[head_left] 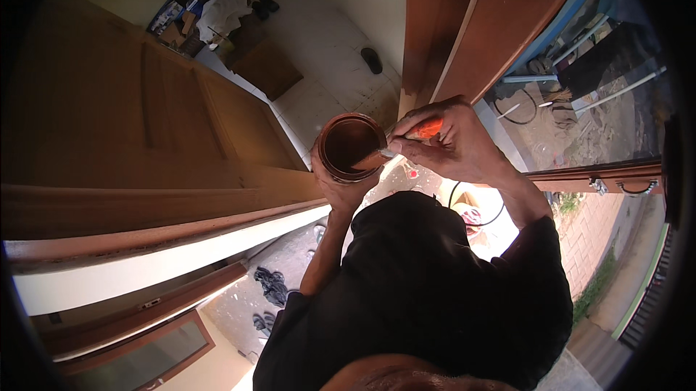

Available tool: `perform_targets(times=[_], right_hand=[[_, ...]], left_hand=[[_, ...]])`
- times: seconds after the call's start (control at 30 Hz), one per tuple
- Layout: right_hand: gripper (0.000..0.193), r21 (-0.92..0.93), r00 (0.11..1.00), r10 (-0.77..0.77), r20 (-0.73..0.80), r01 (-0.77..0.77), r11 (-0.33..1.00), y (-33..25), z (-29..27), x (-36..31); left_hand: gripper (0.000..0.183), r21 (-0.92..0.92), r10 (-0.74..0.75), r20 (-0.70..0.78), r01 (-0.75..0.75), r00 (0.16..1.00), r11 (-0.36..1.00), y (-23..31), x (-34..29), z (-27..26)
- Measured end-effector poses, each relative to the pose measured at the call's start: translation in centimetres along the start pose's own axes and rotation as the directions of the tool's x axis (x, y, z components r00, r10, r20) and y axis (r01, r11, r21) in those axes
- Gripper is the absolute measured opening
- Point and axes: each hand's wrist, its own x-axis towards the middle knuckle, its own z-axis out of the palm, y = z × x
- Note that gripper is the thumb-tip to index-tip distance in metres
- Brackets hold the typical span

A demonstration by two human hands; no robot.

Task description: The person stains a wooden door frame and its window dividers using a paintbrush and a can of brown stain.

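My left hand [346, 192] is wrapped round a round can [354, 117] whose inside is coated reddish-brown, held in front of my chest with its mouth facing up. My right hand [460, 146] grips a paintbrush [426, 130] by its orange handle. The brown-stained bristles reach over the near right rim into the can's mouth. How deep the liquid stands in the can is too dark to tell.
A brown wooden door [174, 108] stands to the left. On the right rises a reddish-brown frame [464, 28] beside a glass pane. A brown box [267, 70], a white bag [221, 15] and a dark shoe [371, 60] lie on the tiled floor ahead.
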Motion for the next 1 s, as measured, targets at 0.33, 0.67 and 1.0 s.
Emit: perform_targets(times=[0.33,0.67,1.0], right_hand=[[0.013,0.366,0.932,0.201,-0.302,-0.082,0.927,3.5,-0.8,-0.8],[0.015,0.161,0.987,0.042,-0.156,-0.017,0.987,5.3,0.0,0.2],[0.013,0.182,0.972,0.034,-0.233,0.01,0.983,4.9,-1.2,1.1]], left_hand=[[0.093,0.022,0.159,-0.129,-0.157,0.979,0.987,2.3,0.8,0.2],[0.098,0.048,0.078,-0.072,-0.074,0.994,0.996,2.6,0.6,-0.1],[0.093,-0.054,0.019,-0.093,-0.024,0.995,0.998,3.4,0.7,0.6]])
